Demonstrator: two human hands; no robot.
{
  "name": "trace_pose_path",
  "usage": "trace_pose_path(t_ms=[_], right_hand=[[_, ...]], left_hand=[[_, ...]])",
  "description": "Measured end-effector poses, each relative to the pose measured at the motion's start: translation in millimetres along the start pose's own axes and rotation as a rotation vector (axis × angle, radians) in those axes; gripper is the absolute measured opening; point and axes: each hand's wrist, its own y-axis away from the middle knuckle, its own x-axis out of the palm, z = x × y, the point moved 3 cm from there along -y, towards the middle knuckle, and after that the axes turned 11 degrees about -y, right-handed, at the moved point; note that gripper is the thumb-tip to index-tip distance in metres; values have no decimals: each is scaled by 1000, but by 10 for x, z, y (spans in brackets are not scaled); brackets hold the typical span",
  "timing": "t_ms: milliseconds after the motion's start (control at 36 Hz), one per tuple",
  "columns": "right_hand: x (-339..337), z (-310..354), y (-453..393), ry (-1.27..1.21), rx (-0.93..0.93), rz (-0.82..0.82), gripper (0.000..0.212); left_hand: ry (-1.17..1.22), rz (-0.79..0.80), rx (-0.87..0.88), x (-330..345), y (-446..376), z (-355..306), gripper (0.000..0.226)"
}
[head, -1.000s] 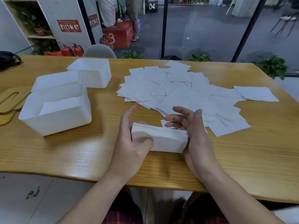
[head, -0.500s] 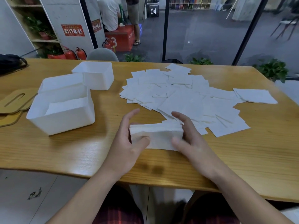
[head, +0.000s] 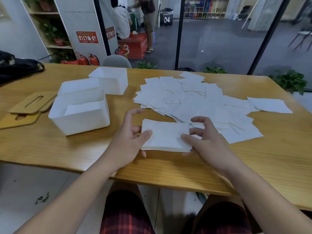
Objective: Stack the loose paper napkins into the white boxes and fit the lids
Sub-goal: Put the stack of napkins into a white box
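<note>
Far left: wooden lids [head: 29, 105], then three white boxes [head: 79, 114], nearest w/ napkins inside. Left hand [head: 128, 141] pinches left end of napkin stack [head: 166, 135] at table's [head: 50, 149] near-centre; right hand [head: 207, 139] thumb on top, fingers curled, probably gripping. Loose napkins [head: 202, 102] spread far right.

A wooden bench [head: 50, 149] stands before glass panels with black frames [head: 179, 31]. Beyond lie a grey floor [head: 219, 48], a shelf of potted plants [head: 50, 31], red fire extinguishers [head: 87, 59] and a grey chair [head: 116, 60].
</note>
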Motion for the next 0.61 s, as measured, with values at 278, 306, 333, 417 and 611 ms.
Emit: trace_pose_path(t_ms=[278, 306, 333, 417, 611], right_hand=[[318, 213, 19, 141, -170, 100, 20], [384, 236, -4, 147, -185, 121, 15], [455, 262, -30, 152, -204, 137, 9], [739, 379, -133, 168, -271, 172, 5], [1525, 714, -638, 234, -370, 229, 16]], left_hand=[[-230, 11, 88, -478, 261, -22, 27], [-269, 0, 98, -554, 286, -18, 20], [-302, -11, 105, -634, 310, -23, 15], [-383, -57, 119, -906, 374, -60, 16], [-646, -183, 57, -1681, 267, -113, 20]])
